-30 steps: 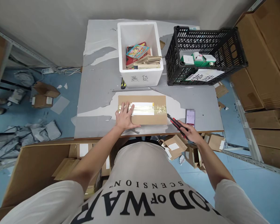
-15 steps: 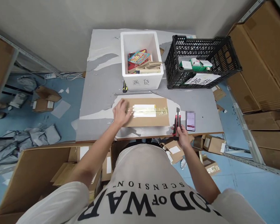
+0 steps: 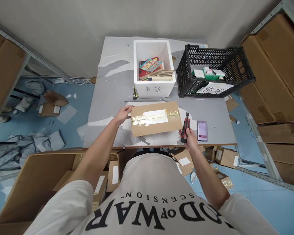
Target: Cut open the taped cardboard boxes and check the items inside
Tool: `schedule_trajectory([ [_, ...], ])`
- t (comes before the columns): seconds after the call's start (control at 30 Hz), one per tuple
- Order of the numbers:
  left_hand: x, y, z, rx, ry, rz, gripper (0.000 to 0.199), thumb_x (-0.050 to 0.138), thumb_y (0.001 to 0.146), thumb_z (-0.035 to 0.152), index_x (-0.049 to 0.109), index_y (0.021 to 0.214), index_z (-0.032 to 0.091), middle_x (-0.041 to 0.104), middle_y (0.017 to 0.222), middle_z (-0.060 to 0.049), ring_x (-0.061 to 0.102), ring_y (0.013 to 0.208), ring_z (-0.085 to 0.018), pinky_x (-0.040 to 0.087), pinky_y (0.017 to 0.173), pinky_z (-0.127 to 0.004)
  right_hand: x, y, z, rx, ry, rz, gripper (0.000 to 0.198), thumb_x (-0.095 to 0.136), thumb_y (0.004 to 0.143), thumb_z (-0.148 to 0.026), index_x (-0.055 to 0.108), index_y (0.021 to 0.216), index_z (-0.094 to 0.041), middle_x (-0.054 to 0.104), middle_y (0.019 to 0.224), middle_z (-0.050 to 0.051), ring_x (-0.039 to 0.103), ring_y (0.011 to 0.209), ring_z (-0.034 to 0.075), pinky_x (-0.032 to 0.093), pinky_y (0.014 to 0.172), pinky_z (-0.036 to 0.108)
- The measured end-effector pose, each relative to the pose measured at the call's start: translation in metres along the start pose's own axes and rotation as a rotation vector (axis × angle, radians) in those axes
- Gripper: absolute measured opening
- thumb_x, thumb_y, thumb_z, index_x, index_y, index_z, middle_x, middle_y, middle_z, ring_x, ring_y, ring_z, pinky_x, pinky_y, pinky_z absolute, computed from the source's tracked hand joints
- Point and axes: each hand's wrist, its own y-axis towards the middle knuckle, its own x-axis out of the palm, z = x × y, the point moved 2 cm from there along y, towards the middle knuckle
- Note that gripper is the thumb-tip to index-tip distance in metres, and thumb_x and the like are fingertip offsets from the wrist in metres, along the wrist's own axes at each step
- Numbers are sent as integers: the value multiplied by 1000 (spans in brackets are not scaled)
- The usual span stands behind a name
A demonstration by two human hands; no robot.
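Observation:
A taped cardboard box (image 3: 147, 130) with a white label lies slightly turned in front of me on the grey table (image 3: 105, 98). My left hand (image 3: 123, 114) grips the box at its left end, thumb along the upper corner. In my right hand (image 3: 190, 138) is a red and black box cutter (image 3: 185, 129), pointing away from me beside the box's right end. A phone (image 3: 202, 131) lies just right of that hand. Behind the box, a second, yellow and black cutter (image 3: 135, 93) rests on the table.
A white foam box (image 3: 154, 89) holding several books stands at the back. Right of it is a black crate (image 3: 198, 83) with green and white packs inside. A large open carton (image 3: 44, 169) is at my lower left. Cartons (image 3: 276, 65) are stacked at right.
My left hand has moved from the box's top to its left end. The box has turned, its right end farther from me. The box cutter stays in my right hand.

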Motion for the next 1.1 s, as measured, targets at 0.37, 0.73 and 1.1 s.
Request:
schedule_trajectory([
  [0.37,79,-141,-70,-236,-585,528,13,70,82,27,71,90,17,69,112,-6,63,109,-19,55,94,-36,117,134,-100,-20,-408,-272,34,56,93,-34,55,122,-15,60,119,9,62,100,18,54,85,40],
  [0.73,73,-157,-77,-336,-341,521,32,73,73,36,73,100,18,70,109,-8,61,109,-24,56,84,-38,134,137,-68,-82,-361,-348,20,57,90,-40,53,100,-24,65,80,-2,62,65,10,58,63,28],
  [1.1,39,-86,-47,67,65,225,55,57,66,18,66,120,21,61,132,-8,51,126,-27,39,108,-41,39,3,-19,-22,11,-241,38,70,78,-48,57,108,-29,62,129,4,65,108,22,58,85,40],
])
